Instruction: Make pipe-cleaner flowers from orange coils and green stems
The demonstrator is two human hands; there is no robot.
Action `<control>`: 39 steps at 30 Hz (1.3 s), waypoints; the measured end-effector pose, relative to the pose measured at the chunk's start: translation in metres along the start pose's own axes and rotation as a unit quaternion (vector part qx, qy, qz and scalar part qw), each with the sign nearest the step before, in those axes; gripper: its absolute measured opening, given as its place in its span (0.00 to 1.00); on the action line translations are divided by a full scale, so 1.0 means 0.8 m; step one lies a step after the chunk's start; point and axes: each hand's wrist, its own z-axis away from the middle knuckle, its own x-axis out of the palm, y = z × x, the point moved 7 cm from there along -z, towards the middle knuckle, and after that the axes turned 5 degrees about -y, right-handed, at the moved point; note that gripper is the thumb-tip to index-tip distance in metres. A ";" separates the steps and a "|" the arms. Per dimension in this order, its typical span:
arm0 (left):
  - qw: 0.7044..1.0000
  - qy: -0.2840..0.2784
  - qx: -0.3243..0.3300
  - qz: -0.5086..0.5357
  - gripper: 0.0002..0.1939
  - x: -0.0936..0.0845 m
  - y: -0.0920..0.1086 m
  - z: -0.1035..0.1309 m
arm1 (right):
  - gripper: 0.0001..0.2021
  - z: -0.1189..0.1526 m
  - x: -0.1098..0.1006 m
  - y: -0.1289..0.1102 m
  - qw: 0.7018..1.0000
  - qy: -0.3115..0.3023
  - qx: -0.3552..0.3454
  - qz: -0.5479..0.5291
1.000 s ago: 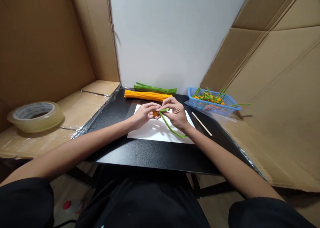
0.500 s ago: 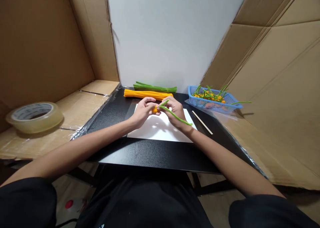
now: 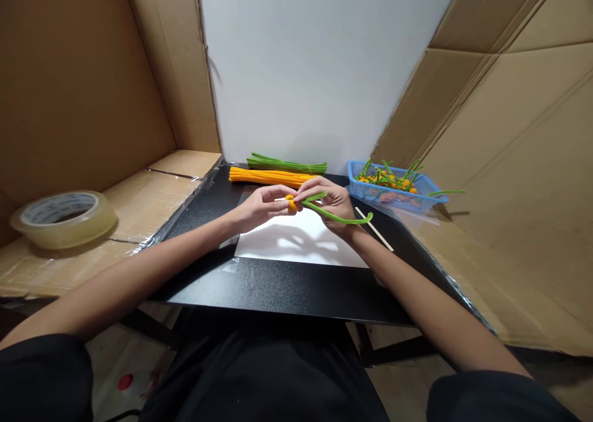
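Note:
Above the white sheet [image 3: 278, 246], my two hands meet at a small coiled orange pipe-cleaner piece [image 3: 291, 205]. My left hand [image 3: 258, 209] pinches it between thumb and fingertips. My right hand [image 3: 334, 201] is closed with its fingertips at the right side of the orange piece, gripping a green pipe cleaner [image 3: 340, 218]. From that grip the green pipe cleaner runs out in two strands, a short one and a long one with an upturned tip. Exactly how green and orange join is hidden by the fingertips.
Bundles of orange [image 3: 273, 176] and green pipe cleaners [image 3: 287, 164] lie at the back. A blue basket [image 3: 393, 198] of orange-and-green pieces stands right, near a pale stick [image 3: 382, 238]. A tape roll [image 3: 65, 219] rests left. Cardboard walls [image 3: 523, 162] flank the black table [image 3: 259, 289].
My hands have shifted slightly apart, and the left fingers are straighter. The long green strand has swung right and upward, its tip now curling up.

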 end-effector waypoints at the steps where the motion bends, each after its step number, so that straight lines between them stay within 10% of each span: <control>1: 1.000 -0.003 0.008 -0.027 0.19 0.001 0.004 0.000 | 0.05 -0.001 0.000 -0.003 1.000 -0.004 -0.003 0.002; 21: 0.975 0.072 0.108 -0.181 0.13 0.013 0.035 0.004 | 0.07 -0.002 -0.007 -0.006 0.998 0.005 0.001 0.062; 30: 0.894 0.178 0.221 -0.346 0.18 0.023 0.052 0.026 | 0.09 0.005 -0.004 -0.002 0.997 0.072 0.015 -0.004; 39: 0.874 0.141 0.253 -0.391 0.12 0.037 0.064 0.029 | 0.12 0.005 0.002 -0.016 0.996 0.068 0.025 0.050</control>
